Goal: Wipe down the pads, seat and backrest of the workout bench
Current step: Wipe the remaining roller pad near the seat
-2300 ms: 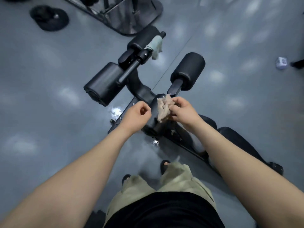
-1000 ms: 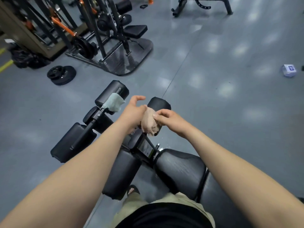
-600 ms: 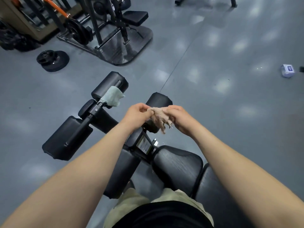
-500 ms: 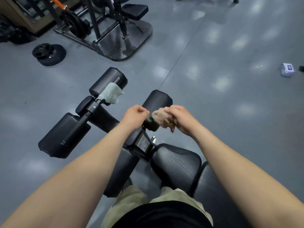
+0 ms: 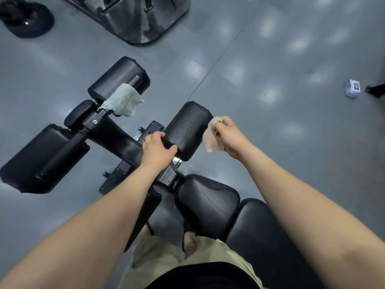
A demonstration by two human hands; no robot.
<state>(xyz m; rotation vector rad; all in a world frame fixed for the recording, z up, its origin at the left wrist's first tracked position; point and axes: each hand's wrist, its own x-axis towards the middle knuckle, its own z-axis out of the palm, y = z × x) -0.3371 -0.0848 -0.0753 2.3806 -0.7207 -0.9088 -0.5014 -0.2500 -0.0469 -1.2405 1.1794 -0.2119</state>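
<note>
1. Sitting at the front end of the workout bench, near the middle of the view, a black roller pad has small droplets on its top.
2. The left hand grips the near end of this pad, with its fingers curled over the edge.
3. The right hand holds a crumpled tan cloth bunched in its curled fingers at the pad's right end. The cloth seems to touch the pad, though the angle makes that hard to confirm.
4. The seat lies just below the pad, and the backrest adjoins it toward the lower right.
5. Further left are a big pad and a far roller pad, with a grey-green cloth draped over the bar between them.
6. On the grey floor a weight plate lies at the upper left and a small white box at the far right.
</note>
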